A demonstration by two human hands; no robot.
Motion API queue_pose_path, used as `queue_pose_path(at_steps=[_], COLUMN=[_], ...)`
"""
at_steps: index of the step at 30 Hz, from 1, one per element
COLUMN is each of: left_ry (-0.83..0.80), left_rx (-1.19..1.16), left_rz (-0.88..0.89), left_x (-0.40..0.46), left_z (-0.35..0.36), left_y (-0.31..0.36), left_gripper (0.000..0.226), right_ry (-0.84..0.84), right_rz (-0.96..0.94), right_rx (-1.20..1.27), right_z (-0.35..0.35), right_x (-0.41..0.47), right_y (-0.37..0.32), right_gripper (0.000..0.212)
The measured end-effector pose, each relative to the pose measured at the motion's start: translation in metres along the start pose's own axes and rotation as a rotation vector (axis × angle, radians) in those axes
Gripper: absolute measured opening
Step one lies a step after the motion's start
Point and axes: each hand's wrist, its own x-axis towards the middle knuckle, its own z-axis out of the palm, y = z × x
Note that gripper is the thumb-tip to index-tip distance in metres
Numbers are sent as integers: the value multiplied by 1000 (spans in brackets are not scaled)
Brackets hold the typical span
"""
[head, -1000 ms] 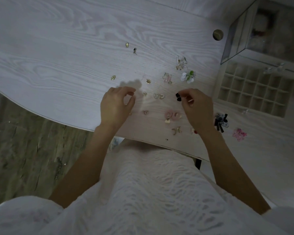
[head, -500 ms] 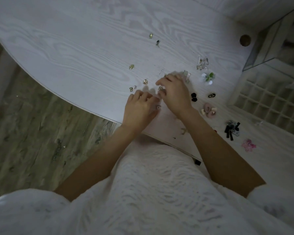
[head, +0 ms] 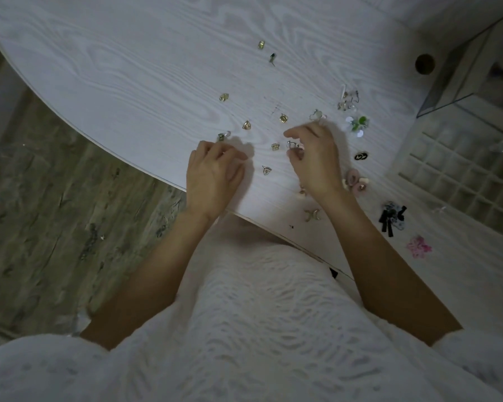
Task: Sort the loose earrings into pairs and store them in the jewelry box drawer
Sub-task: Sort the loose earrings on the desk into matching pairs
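Loose earrings are lying scattered across the middle of the frame on a pale table (head: 128, 82) with a printed wood grain and a curved near edge. Most are small glinting metal pieces: a gold one (head: 261, 44) and a dark stud (head: 272, 58) toward the top, a gold one (head: 224, 97) further left, a triangular one (head: 246, 125), a squarish gold one (head: 283, 118) and a small gold one (head: 275, 146) at the centre. A silver heart-like piece (head: 266, 170) is lying between the two hands.

A small silver earring (head: 293, 145) is being pinched by the right hand (head: 317, 161), whose fingers are curled toward the thumb; its exact shape is too small to be told. The left hand (head: 212, 175) is resting at the table edge with fingers bent under, and whether anything is being held in it cannot be told. A tiny piece (head: 223, 136) is lying just beyond its fingertips.

To the right, softer shapes are being seen: a white and green flower (head: 357, 124), a black oval (head: 361, 156), pink rounded pieces (head: 356, 181) partly hidden by the right wrist, black ribbon bows (head: 391, 217) and a pink frilly one (head: 418, 246). A wiry silver cluster (head: 348, 100) is too tangled to be read.

At the right edge, the jewelry box drawer (head: 459, 181) is standing pulled out, its grid of square compartments cut off by the frame, beneath a clear box (head: 462, 76) with blurred contents. A white textured garment (head: 259, 329) is filling the bottom.
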Motion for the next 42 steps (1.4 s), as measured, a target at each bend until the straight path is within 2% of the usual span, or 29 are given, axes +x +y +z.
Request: queue_pose_path(at_steps=[3,6,11,17,21,25,28,35,38,42], left_ry=[-68,-176,-296,-287,-264,-222,-242,-246,-243,-251], left_rx=[-88,-151,-94,-116,-120,-155,-205,-379,-386,-399], left_rz=[-38,-48,-64,-38,-41,-13,22,-27,-136,-205], left_x=[12,33,53,56,54,56,51,1,-21,-29], left_z=[-5,-3,12,14,11,7,5,-10,-5,6], left_y=[12,32,43,37,28,21,20,42,39,36], left_gripper=[25,27,17,14,16,10,14,11,14,21], right_ry=[12,12,-73,-60,-33,49,79,-106,-222,-272], right_rz=[11,10,-18,-13,-30,21,86,81,-23,-128], right_rx=[-45,-69,-109,-90,-124,24,96,86,16,-100], right_z=[-3,-8,-5,2,2,-10,-19,-12,-7,-3], right_x=[7,25,48,53,50,32,3,-44,-47,-42], right_y=[0,-1,-5,-7,-9,-11,-12,-5,-3,-3], right_gripper=[24,24,26,15,17,13,11,11,11,13])
